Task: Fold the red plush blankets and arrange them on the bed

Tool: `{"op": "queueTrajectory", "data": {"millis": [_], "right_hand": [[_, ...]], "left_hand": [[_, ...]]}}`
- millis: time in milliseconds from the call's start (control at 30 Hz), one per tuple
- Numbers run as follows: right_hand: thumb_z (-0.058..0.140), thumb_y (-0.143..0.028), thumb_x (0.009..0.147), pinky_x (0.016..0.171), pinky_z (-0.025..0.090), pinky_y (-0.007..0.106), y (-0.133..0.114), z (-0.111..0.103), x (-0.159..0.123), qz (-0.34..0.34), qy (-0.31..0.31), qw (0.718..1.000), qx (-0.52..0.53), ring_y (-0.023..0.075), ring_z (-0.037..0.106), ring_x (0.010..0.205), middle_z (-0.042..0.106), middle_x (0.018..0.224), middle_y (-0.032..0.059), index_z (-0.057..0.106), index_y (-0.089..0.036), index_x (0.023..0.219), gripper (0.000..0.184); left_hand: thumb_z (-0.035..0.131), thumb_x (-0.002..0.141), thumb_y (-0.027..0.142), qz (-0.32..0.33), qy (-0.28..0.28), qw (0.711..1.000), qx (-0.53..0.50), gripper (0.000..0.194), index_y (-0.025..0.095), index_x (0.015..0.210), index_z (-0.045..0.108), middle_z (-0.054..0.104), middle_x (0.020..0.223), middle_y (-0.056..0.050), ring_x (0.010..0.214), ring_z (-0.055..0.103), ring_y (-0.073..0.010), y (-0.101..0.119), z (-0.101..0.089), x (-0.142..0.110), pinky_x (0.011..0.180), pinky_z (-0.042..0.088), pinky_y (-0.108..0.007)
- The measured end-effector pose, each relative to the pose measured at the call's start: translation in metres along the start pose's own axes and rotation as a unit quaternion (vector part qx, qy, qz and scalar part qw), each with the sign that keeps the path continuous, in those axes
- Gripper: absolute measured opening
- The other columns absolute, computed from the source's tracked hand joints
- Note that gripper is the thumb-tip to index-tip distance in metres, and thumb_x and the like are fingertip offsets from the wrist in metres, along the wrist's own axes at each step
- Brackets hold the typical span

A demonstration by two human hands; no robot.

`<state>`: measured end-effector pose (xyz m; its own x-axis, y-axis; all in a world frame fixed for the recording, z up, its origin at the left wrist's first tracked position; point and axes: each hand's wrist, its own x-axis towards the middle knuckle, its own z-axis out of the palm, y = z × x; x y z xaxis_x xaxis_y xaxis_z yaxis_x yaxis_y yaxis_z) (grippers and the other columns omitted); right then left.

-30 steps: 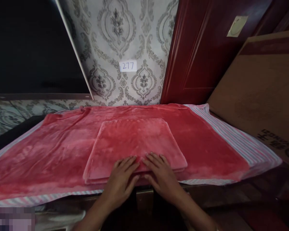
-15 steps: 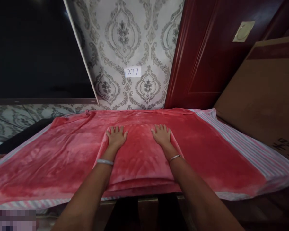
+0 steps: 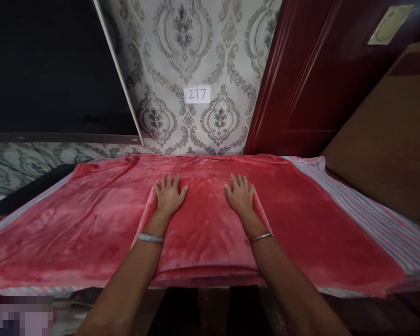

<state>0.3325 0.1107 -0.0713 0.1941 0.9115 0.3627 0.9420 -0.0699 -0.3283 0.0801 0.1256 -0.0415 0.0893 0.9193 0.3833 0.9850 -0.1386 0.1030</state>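
Observation:
A folded red plush cloth (image 3: 206, 224) lies in the middle, its front edge showing stacked layers. My left hand (image 3: 169, 196) rests flat on its far left corner, fingers spread, with a pale bangle on the wrist. On the far right corner my right hand (image 3: 240, 193) lies palm down, fingers apart, a thin silvery bracelet on that wrist. Under the folded piece a larger red plush cover (image 3: 308, 219) is spread out, with a striped pink, white and grey border (image 3: 367, 214) along its right side.
Behind is a patterned wall with a paper label (image 3: 197, 94) reading 277. A large dark screen (image 3: 56, 70) stands at the left. At the right are a dark red door panel (image 3: 311, 93) and a big cardboard box (image 3: 385, 140).
The view has shifted slightly. Both hands stay pressed on the far corners of the folded cloth, which keeps its shape.

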Motion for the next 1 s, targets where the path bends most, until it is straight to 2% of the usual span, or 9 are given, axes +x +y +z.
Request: {"op": "queueTrajectory", "data": {"millis": [67, 100, 167, 233, 467, 733, 800, 900, 1000], "right_hand": [[0.038, -0.042, 0.103, 0.12, 0.02, 0.061, -0.001, -0.003, -0.001, -0.071, 0.01, 0.997, 0.011, 0.0325, 0.02, 0.154, 0.031, 0.165, 0.0148, 0.037, -0.019, 0.159, 0.06], [0.039, -0.042, 0.104, 0.121, 0.02, 0.058, -0.001, -0.004, -0.002, -0.12, -0.004, 0.993, 0.014, 0.0301, 0.02, 0.154, 0.03, 0.166, 0.0124, 0.036, -0.021, 0.159, 0.06], [0.038, -0.044, 0.105, 0.122, 0.021, 0.053, -0.002, -0.004, -0.002, -0.193, -0.063, 0.979, 0.012, 0.027, 0.025, 0.153, 0.033, 0.165, 0.0079, 0.038, -0.026, 0.159, 0.057], [0.037, -0.046, 0.106, 0.123, 0.022, 0.052, -0.003, -0.003, -0.002, -0.207, -0.114, 0.972, 0.003, 0.0267, 0.029, 0.151, 0.037, 0.163, 0.0061, 0.04, -0.029, 0.158, 0.055], [0.037, -0.047, 0.107, 0.123, 0.022, 0.054, -0.002, 0.002, -0.003, -0.192, -0.135, 0.972, -0.002, 0.027, 0.028, 0.152, 0.033, 0.165, 0.0045, 0.037, -0.03, 0.159, 0.055], [0.038, -0.045, 0.107, 0.124, 0.017, 0.055, -0.017, -0.021, -0.006, -0.162, -0.192, 0.968, -0.003, 0.028, 0.02, 0.155, 0.026, 0.168, 0.0058, 0.033, -0.028, 0.16, 0.056], [0.038, -0.049, 0.107, 0.123, 0.019, 0.059, -0.021, -0.029, -0.023, -0.149, -0.206, 0.967, 0.006, 0.0312, 0.018, 0.155, 0.023, 0.168, 0.0072, 0.035, -0.028, 0.159, 0.056], [0.041, -0.052, 0.105, 0.12, 0.023, 0.062, -0.02, -0.036, -0.066, -0.164, -0.196, 0.967, 0.02, 0.0338, 0.023, 0.154, 0.027, 0.167, 0.0099, 0.038, -0.03, 0.158, 0.057], [0.044, -0.05, 0.105, 0.122, 0.019, 0.063, -0.02, -0.04, -0.106, -0.176, -0.171, 0.969, 0.014, 0.0335, 0.023, 0.154, 0.029, 0.166, 0.0096, 0.038, -0.03, 0.158, 0.057]], "left_hand": [[0.042, 0.098, 0.053, 0.079, 0.022, 0.996, -0.029, 0.066, 0.021, 0.156, 0.041, 0.03, 0.167, -0.014, 0.155, 0.021, -0.0365, 0.005, -0.003, -0.002, 0.123, 0.015, -0.063], [0.044, 0.097, 0.054, 0.136, 0.008, 0.99, -0.044, 0.068, 0.023, 0.158, 0.038, 0.028, 0.169, -0.012, 0.157, 0.018, -0.034, 0.008, -0.003, -0.002, 0.124, 0.014, -0.06], [0.046, 0.097, 0.056, 0.234, -0.066, 0.968, -0.065, 0.069, 0.028, 0.159, 0.035, 0.028, 0.169, -0.008, 0.157, 0.02, -0.0311, 0.014, 0.001, -0.003, 0.125, 0.014, -0.058], [0.045, 0.097, 0.058, 0.272, -0.133, 0.95, -0.075, 0.068, 0.031, 0.159, 0.035, 0.033, 0.167, -0.008, 0.155, 0.025, -0.0306, 0.019, 0.009, -0.004, 0.124, 0.014, -0.061], [0.044, 0.098, 0.06, 0.276, -0.144, 0.947, -0.079, 0.068, 0.03, 0.158, 0.036, 0.033, 0.166, -0.008, 0.156, 0.024, -0.0304, 0.017, 0.02, -0.006, 0.124, 0.012, -0.063], [0.046, 0.1, 0.052, 0.253, -0.137, 0.955, -0.063, 0.062, 0.028, 0.157, 0.04, 0.034, 0.166, -0.009, 0.156, 0.024, -0.0299, 0.025, -0.004, -0.011, 0.125, 0.015, -0.061], [0.044, 0.101, 0.052, 0.255, -0.158, 0.951, -0.069, 0.061, 0.026, 0.157, 0.04, 0.032, 0.167, -0.01, 0.156, 0.022, -0.0307, 0.026, -0.015, -0.024, 0.124, 0.017, -0.062], [0.044, 0.099, 0.059, 0.295, -0.196, 0.93, -0.098, 0.067, 0.029, 0.159, 0.036, 0.033, 0.166, -0.01, 0.155, 0.026, -0.0316, 0.025, -0.023, -0.063, 0.123, 0.023, -0.062], [0.048, 0.097, 0.061, 0.312, -0.152, 0.933, -0.094, 0.073, 0.03, 0.161, 0.03, 0.029, 0.167, -0.01, 0.156, 0.022, -0.0336, 0.023, -0.018, -0.103, 0.123, 0.018, -0.065]]}}
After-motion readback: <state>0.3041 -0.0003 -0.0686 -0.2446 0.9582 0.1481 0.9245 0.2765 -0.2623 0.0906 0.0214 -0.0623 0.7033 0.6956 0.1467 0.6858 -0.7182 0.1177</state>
